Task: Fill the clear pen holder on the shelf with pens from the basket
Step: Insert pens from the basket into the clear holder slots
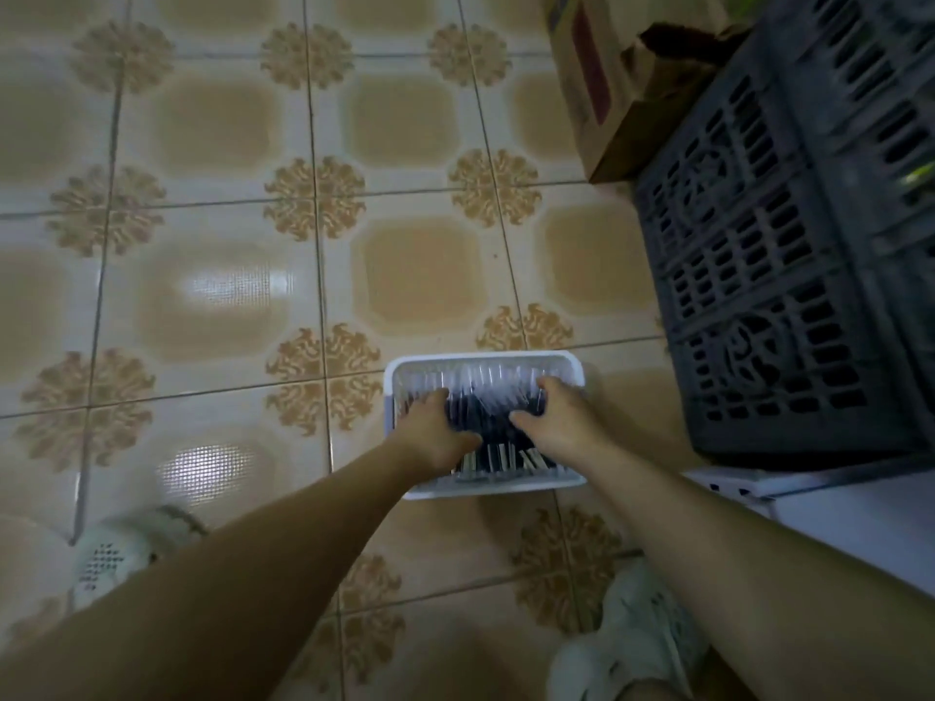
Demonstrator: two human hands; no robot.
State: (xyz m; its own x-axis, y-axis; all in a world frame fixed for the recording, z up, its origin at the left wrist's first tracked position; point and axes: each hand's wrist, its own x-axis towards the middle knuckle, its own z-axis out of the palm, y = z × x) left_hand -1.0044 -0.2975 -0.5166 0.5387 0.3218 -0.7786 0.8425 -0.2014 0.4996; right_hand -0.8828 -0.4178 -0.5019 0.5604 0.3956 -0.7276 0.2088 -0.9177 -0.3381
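Left hand [435,432] and right hand [564,417] curl round pens [488,409] between them, inside white basket [485,359] on floor [227,296]. Best: square bundle, tips aligned, before lifting; strays likely slip.

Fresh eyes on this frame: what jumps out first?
The left hand and right hand are both down among the pens in a white basket on the patterned tile floor, lower centre. The frame is too blurred to tell whether they grip any. A dark slotted crate fills the right side, with a cardboard box beyond it at top right.
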